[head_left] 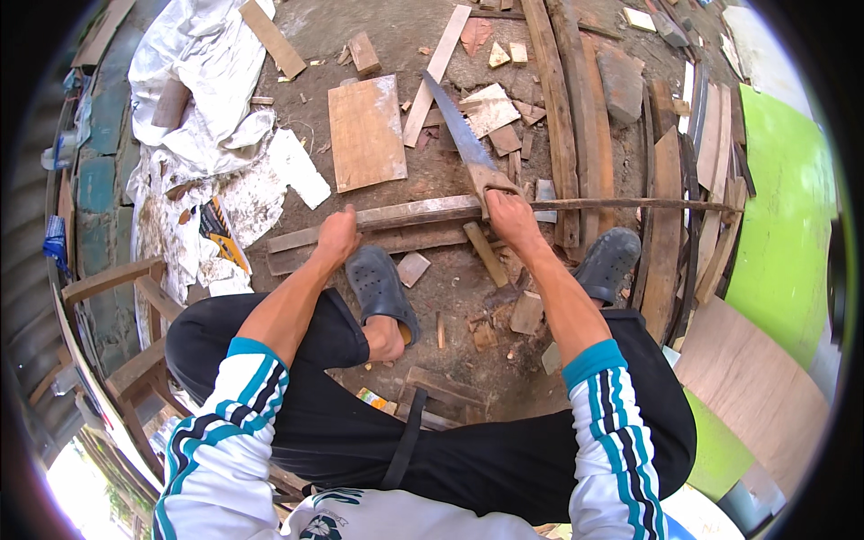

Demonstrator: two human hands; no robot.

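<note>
My right hand (510,216) is wrapped round the wooden handle of a handsaw (464,135). Its blade points away from me and slightly left. My left hand (338,236) is closed on a long wooden strip (418,211) that lies crosswise in front of my feet. The saw's handle end is at this strip; whether the teeth touch the wood I cannot tell. A thinner dark strip (639,204) runs on to the right past my right hand. Under the held strip lies another board (405,239). A wooden handle (486,255) sticks out just below the right hand.
A square plywood piece (367,133) and several offcuts lie beyond the strip. Long planks (552,117) stretch away at the right, beside a green panel (781,198). White sacking (193,85) is heaped at the left, near a wooden frame (135,279). My clogs (382,288) flank the work.
</note>
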